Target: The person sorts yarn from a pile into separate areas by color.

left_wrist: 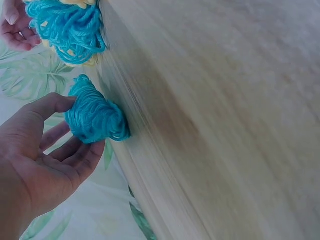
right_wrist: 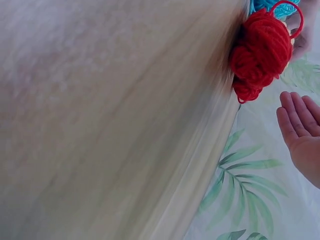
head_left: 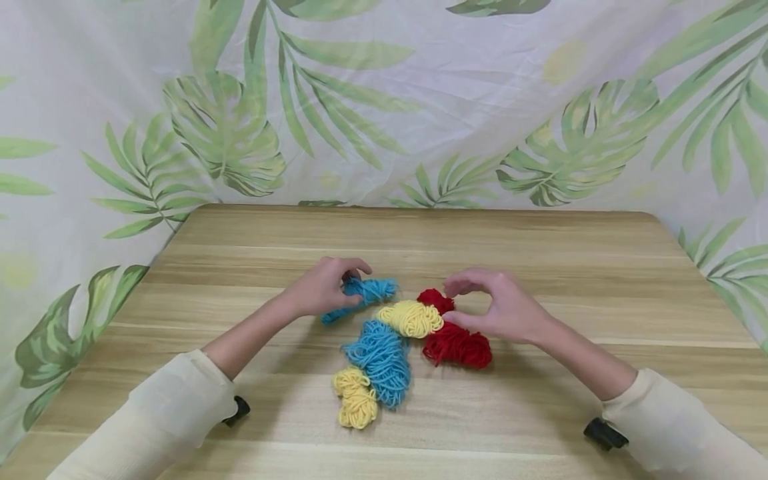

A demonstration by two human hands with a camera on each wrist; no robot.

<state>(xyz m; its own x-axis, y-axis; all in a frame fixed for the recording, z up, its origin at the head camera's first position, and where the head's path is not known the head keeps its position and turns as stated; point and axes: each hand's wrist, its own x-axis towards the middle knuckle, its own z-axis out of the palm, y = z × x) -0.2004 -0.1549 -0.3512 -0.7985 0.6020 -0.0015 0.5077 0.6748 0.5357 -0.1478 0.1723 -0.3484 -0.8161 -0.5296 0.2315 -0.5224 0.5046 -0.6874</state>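
My left hand (head_left: pixel 321 288) has its thumb and fingers around a small blue yarn bundle (head_left: pixel 379 289) lying slantwise on the table. In the left wrist view the thumb rests along one side of that bundle, with the fingers beneath it. My right hand (head_left: pixel 507 307) hovers over a red yarn bundle (head_left: pixel 462 348), fingers extended and thumb apart, holding nothing. Its thumb tip comes right at the edge of a yellow yarn bundle (head_left: pixel 411 319), which lies against the red. In the right wrist view, straight fingers (right_wrist: pixel 300 116) show beside the red yarn.
A larger blue yarn bundle (head_left: pixel 381 363) lies nearer me, with a small knobbly yellow bundle (head_left: pixel 357 400) against its left side. All of the yarn is on a wood-grain table (head_left: pixel 528 427). Behind the table's far edge hangs a leaf-printed cloth (head_left: pixel 456 120).
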